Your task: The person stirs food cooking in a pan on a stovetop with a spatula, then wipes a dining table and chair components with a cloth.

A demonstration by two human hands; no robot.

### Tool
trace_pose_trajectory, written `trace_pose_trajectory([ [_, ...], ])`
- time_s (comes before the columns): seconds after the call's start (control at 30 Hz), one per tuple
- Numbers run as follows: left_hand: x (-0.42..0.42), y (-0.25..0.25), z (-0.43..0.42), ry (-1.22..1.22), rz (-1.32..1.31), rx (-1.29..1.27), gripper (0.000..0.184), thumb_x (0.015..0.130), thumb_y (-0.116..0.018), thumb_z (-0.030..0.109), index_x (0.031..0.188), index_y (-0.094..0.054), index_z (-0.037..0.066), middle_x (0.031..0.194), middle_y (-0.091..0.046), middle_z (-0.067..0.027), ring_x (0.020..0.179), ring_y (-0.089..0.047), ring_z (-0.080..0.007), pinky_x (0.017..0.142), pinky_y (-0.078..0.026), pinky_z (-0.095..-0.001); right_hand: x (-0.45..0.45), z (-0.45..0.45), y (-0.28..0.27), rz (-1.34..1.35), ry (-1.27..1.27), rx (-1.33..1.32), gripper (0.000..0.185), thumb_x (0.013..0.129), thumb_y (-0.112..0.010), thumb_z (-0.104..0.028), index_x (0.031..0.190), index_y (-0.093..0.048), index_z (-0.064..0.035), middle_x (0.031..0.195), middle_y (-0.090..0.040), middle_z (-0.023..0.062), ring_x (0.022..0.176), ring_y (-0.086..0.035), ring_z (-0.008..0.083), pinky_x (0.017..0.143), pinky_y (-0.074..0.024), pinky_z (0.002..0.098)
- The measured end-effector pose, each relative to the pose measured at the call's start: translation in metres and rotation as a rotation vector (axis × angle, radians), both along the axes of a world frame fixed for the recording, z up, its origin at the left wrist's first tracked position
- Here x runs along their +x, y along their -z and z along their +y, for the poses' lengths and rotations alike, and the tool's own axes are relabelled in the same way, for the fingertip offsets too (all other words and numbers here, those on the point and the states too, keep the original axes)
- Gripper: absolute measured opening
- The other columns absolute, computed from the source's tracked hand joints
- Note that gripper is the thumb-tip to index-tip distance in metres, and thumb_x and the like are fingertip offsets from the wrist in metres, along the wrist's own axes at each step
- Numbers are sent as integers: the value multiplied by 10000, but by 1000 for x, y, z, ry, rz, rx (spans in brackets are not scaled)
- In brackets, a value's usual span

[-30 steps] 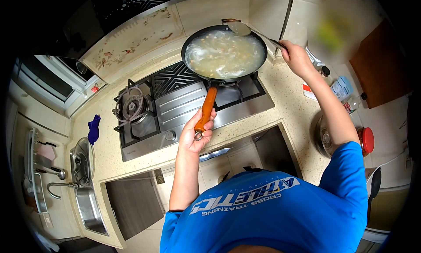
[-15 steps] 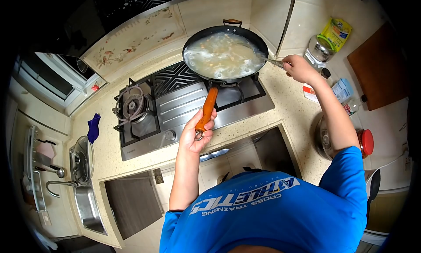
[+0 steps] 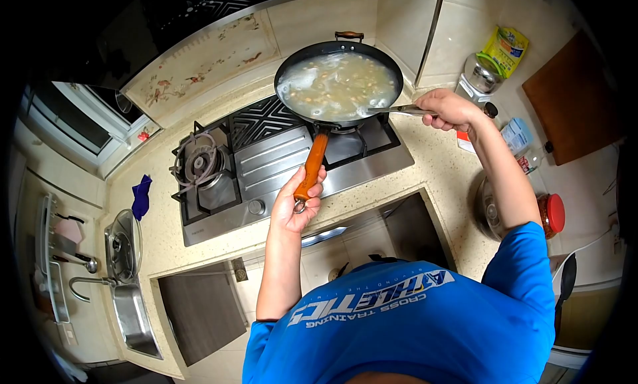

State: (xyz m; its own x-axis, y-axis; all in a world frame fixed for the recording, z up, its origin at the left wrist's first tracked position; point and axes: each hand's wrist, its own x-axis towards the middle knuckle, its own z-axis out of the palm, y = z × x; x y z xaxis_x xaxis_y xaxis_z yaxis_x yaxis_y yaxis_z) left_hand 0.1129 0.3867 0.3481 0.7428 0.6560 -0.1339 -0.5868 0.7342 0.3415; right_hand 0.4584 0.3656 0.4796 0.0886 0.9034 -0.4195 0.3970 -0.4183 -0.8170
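A dark wok (image 3: 318, 51) rests over the right burner, filled with cloudy, bubbling broth (image 3: 342, 85) that has small pale pieces in it. My left hand (image 3: 292, 208) is wrapped around the end of its orange-brown wooden handle (image 3: 312, 161). Over the wok's right rim, my right hand (image 3: 446, 110) grips a long-handled metal cooking utensil (image 3: 402, 109). The utensil's tip dips into the broth near the front right wall, so its head is hidden.
The left burner (image 3: 199, 161) holds no pot. A purple cloth (image 3: 141, 198) lies on the counter, beside the sink (image 3: 136, 321) with its tap. Along the right wall stand a red-lidded jar (image 3: 555, 214), a yellow packet (image 3: 506, 50) and a brown board (image 3: 565, 98).
My right hand has drawn the utensil slightly down toward the near side of the wok, with its angle changed. The broth's foam has shifted. My left hand keeps its hold on the handle.
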Motion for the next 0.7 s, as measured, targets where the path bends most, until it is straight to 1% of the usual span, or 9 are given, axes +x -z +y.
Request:
trace_pose_trajectory([
  [0.03, 0, -1, -1, -5, 13, -6, 338, 939, -491, 236, 1139, -475, -36, 973, -552, -105, 621, -448, -69, 434, -375, -159, 0, -1, 0, 2, 0, 0, 200, 895, -450, -200, 822, -556, -47, 623, -520, -21, 422, -373, 25, 331, -264, 187],
  [0.17, 0, -1, -1, -2, 18, -14, 342, 941, -487, 237, 1140, -471, -41, 974, -549, -105, 618, -445, -69, 431, -373, -159, 5, -7, 0, 287, 56, -9, 146, 909, -438, -161, 877, -517, -43, 653, -515, -7, 422, -325, 0, 317, -218, 163],
  [0.23, -1, 2, 1, 16, -34, -15, 460, 944, -480, 239, 1227, -347, -99, 1012, -515, -121, 644, -433, -88, 439, -378, -180, 8, -9, 2, 400, 70, -13, 126, 911, -440, -148, 887, -505, -43, 660, -516, -1, 425, -319, -2, 317, -212, 161],
  [0.3, -1, 3, 1, 19, -32, -18, 461, 944, -480, 239, 1227, -346, -100, 1012, -517, -122, 641, -434, -89, 438, -378, -181, 10, -11, 2, 517, 116, 8, 124, 916, -440, -131, 921, -518, -35, 660, -512, 8, 428, -314, -3, 315, -201, 161],
  [0.43, -1, 4, 2, 29, -52, -10, 465, 944, -480, 238, 1229, -343, -103, 1011, -524, -124, 633, -436, -92, 436, -377, -182, 11, -13, 2, 489, 137, 61, 157, 923, -450, -151, 977, -531, -28, 660, -511, -2, 431, -317, -3, 320, -202, 163],
  [0.53, -1, 4, 2, 28, -60, -15, 468, 945, -478, 239, 1231, -341, -105, 1011, -529, -124, 634, -436, -92, 436, -377, -183, 10, -13, 0, 328, 113, 191, 193, 917, -467, -161, 1030, -558, -34, 647, -512, -23, 437, -321, -3, 341, -223, 166],
  [0.6, -1, 3, 1, 25, -53, -18, 470, 946, -477, 240, 1232, -339, -105, 1012, -530, -124, 634, -436, -92, 436, -378, -184, 11, -10, 2, 40, 123, 376, 252, 907, -487, -182, 1070, -584, -17, 652, -552, -12, 465, -401, 35, 408, -336, 196],
  [0.63, -1, 2, 1, 23, -48, -18, 471, 946, -476, 241, 1233, -338, -106, 1013, -530, -123, 634, -436, -92, 436, -378, -184, 15, -5, 9, 41, 122, 376, 252, 907, -487, -182, 1070, -584, -17, 652, -552, -12, 465, -401, 35, 408, -336, 196],
  [0.7, -1, 2, 1, 24, -47, -23, 473, 946, -476, 242, 1235, -337, -106, 1014, -530, -123, 634, -436, -91, 437, -379, -184, 18, 5, 21, -444, 121, 764, 307, 892, -501, -194, 1115, -585, 0, 672, -591, 31, 553, -506, 74, 528, -432, 240],
])
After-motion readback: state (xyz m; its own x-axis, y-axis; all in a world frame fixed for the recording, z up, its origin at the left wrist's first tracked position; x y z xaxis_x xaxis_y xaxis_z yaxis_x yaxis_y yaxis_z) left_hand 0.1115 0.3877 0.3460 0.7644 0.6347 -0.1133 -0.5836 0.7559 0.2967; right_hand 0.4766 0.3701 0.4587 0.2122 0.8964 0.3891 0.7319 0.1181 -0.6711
